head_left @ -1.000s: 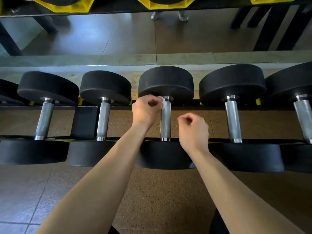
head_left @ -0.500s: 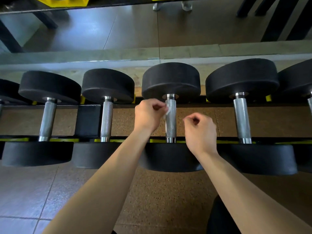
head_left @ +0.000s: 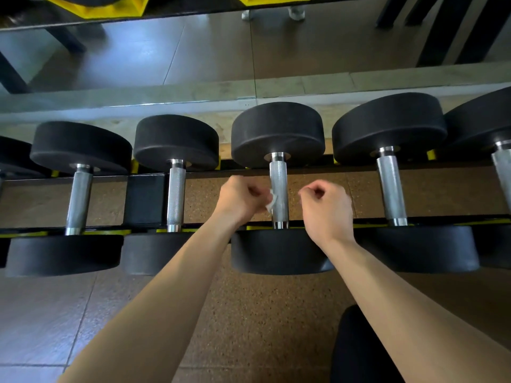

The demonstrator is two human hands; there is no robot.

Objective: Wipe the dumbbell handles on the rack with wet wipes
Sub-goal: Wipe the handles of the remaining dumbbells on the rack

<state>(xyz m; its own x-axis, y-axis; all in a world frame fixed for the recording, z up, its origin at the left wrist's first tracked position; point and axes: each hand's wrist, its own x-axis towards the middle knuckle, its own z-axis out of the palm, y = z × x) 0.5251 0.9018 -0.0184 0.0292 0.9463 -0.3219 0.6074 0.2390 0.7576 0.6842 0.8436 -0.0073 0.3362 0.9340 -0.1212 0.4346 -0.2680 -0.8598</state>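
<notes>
Reaching forward from the bottom of the view, both bare forearms are stretched toward the rack (head_left: 145, 203). The left hand (head_left: 239, 199) is held knuckles-up just left of the middle dumbbell (head_left: 278, 134), its fingers curled and closed on a small white wet wipe (head_left: 272, 201). The wipe is pressed against the left side of the knurled steel handle (head_left: 278, 178), in the lower half of the bar. The right hand (head_left: 327, 210) is held just right of the same handle and apart from it. Its fingers are curled into a loose fist with the thumb tip against the forefinger, and nothing is seen inside it. Its wrist lies over the near head of the dumbbell.

The dumbbells are carried side by side across the two black rails of the rack, handles pointing away from the viewer and round black heads resting beyond each rail. A smaller dumbbell (head_left: 175, 197) is seated just to the left of the middle one, a larger dumbbell (head_left: 391, 189) just to the right, and more are cut off at both edges. Yellow pads (head_left: 431, 154) are seen on the rails between the heads. A mirror (head_left: 193, 51) is set behind the rack, and speckled brown flooring (head_left: 262, 313) lies beneath it.
</notes>
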